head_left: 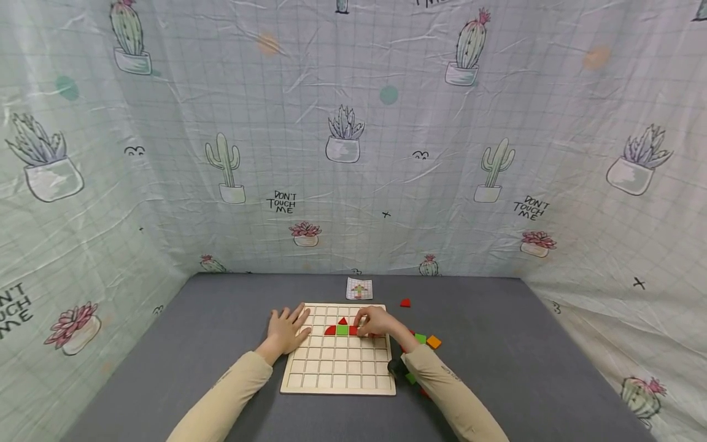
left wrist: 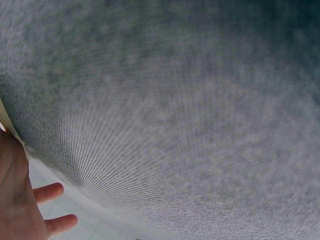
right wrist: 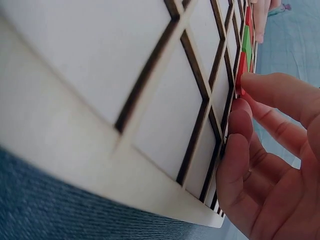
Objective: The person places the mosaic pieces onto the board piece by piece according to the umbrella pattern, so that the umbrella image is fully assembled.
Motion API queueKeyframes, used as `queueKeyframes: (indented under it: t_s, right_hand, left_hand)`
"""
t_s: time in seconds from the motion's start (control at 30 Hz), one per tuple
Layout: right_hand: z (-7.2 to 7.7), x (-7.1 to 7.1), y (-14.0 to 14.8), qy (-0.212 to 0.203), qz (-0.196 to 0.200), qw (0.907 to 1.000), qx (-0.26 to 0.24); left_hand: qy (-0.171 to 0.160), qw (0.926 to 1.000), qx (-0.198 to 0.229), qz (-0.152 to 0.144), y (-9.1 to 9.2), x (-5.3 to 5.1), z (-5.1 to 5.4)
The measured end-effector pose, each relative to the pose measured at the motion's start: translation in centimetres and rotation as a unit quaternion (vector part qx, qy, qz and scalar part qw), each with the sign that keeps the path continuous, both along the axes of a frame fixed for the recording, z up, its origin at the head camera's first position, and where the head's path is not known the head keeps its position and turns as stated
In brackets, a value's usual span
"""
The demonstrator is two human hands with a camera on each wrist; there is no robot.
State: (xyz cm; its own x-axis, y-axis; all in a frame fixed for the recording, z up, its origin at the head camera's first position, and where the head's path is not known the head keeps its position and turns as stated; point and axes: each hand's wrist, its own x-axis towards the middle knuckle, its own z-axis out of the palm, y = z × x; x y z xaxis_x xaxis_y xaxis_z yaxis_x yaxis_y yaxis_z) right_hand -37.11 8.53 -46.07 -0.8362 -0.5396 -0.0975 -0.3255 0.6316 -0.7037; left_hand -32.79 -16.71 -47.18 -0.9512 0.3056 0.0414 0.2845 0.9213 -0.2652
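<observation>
A pale wooden grid board (head_left: 331, 383) lies on the dark table. On it a green square (head_left: 342, 330) has a small red triangle (head_left: 343, 321) above it and a red piece with a curved edge (head_left: 330, 331) to its left. My right hand (head_left: 378, 322) pinches another red piece (right wrist: 241, 70) against the green square's right side, thumb and fingertip on it; its full outline is covered. A further bit of red shows under that hand. My left hand (head_left: 286, 331) rests on the board's left edge with fingers spread; the left wrist view shows part of its fingers (left wrist: 62, 222).
A small printed card (head_left: 359, 288) with a coloured figure lies behind the board. Right of the board are a lone red piece (head_left: 405, 302), an orange square (head_left: 434, 342) and several green and red pieces, partly under the right forearm. A patterned curtain (head_left: 342, 215) surrounds the table.
</observation>
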Motion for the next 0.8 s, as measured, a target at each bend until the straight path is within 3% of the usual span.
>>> queueKeyframes:
  t_s: [0.4,0.8]
  right_hand:
    - [0.5,0.2,0.5,-0.009,-0.003,0.9999,-0.010]
    - [1.8,0.7,4.8,0.036,0.005,0.9984,-0.042]
  left_hand:
    - [-0.003,1.0000,-0.008,0.004,0.0,-0.1,0.0]
    - [-0.003,0.9999,-0.004,0.009,0.1,0.0,0.0]
